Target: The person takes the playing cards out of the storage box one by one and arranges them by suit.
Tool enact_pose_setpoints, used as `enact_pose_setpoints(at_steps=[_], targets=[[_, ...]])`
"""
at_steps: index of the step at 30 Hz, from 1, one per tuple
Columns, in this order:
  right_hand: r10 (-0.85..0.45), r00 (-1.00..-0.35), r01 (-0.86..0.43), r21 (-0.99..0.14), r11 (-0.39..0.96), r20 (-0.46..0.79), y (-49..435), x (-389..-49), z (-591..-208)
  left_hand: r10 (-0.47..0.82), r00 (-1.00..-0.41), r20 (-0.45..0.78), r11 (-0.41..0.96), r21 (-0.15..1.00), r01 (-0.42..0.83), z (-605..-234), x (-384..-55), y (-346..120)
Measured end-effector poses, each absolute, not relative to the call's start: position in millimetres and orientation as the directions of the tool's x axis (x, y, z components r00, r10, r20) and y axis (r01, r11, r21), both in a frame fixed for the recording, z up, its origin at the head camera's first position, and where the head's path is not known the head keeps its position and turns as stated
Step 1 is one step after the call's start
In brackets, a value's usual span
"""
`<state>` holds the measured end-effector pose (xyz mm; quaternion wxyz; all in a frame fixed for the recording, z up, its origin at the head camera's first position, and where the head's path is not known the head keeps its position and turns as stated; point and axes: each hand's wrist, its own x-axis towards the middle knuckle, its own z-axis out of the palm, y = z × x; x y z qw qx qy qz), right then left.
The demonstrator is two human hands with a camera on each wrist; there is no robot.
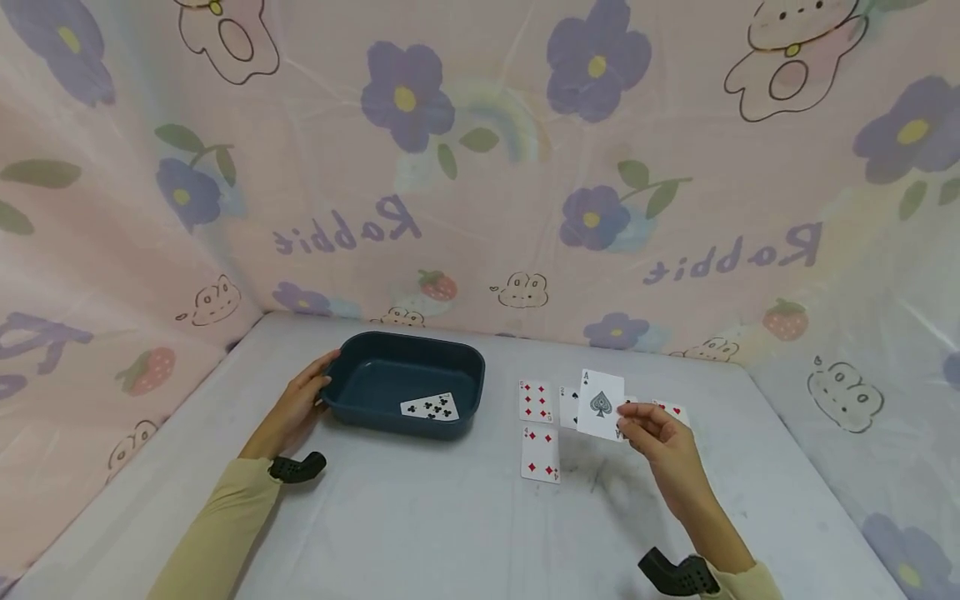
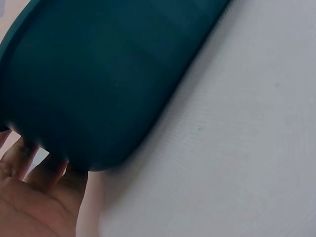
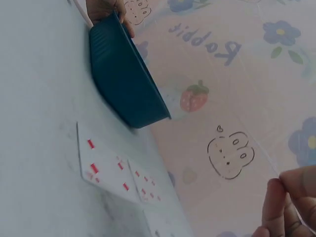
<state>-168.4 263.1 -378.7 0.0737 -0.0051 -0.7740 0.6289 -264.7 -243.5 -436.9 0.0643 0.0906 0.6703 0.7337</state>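
My right hand (image 1: 663,454) pinches an ace of spades (image 1: 601,404) between thumb and fingertips, its face toward me, above a row of playing cards. In the right wrist view the pinching fingertips show at the lower right. My left hand (image 1: 294,406) grips the left end of a dark teal plastic basin (image 1: 375,375), its fingers at the rim. Inside the basin, club cards (image 1: 431,407) lie at the near right. Right of the basin, a six of diamonds (image 1: 536,402) lies above a four of diamonds (image 1: 541,454). The held ace partly covers a black-suited card (image 1: 567,407).
A card with red hearts (image 1: 675,411) lies at the row's right end, partly behind the right hand; another card's edge shows beside it. A white cloth covers the table (image 1: 420,517). Patterned curtains (image 1: 480,167) surround its back and sides.
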Motion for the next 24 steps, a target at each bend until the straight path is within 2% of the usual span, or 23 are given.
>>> enact_pose_setpoints(at_steps=[8, 24], targets=[[0.137, -0.99, 0.025, -0.972, 0.235, 0.008, 273.1, -163.6, -397.5, 0.223, -0.974, 0.045, -0.083, 0.996, 0.027, -437.7, -263.7, -244.4], [0.134, -0.99, 0.072, -0.964, 0.255, -0.039, 272.3, -163.9, -424.0, 0.221, -0.975, 0.036, -0.093, 0.996, 0.016, -436.7, -265.3, -244.3]])
